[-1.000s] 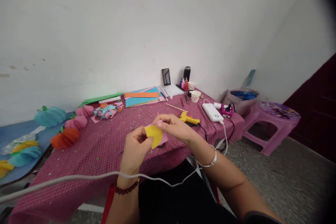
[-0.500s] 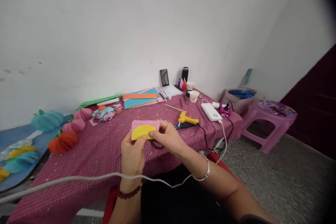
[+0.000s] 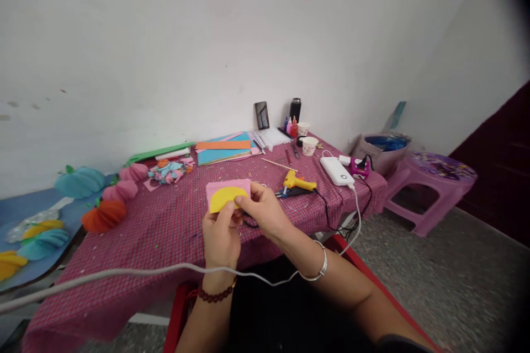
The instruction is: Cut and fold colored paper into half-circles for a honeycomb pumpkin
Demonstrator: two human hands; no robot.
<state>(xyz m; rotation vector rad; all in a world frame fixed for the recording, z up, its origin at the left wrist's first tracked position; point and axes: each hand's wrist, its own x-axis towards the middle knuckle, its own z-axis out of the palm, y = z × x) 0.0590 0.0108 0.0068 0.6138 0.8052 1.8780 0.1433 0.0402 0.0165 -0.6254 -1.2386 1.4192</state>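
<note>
Above the table's front edge I hold a pink paper piece with a yellow half-round paper piece lying against its near face. My left hand grips the two from below, its thumb pressed on the yellow paper's lower edge. My right hand closes on their right side, thumb on the yellow paper and fingers behind the pink. Both sets of fingertips behind the paper are partly hidden. A yellow glue gun lies on the table right of my right hand.
Paper pumpkins sit at the left, near paper scraps. Coloured sheets, paper cups and a white power bank lie farther back. A white cable crosses over my forearms. A pink stool stands right.
My left hand has shifted slightly right along the lower edge of the papers. The yellow piece sits a little farther from the pink paper's left edge. The whole view has shifted slightly.
</note>
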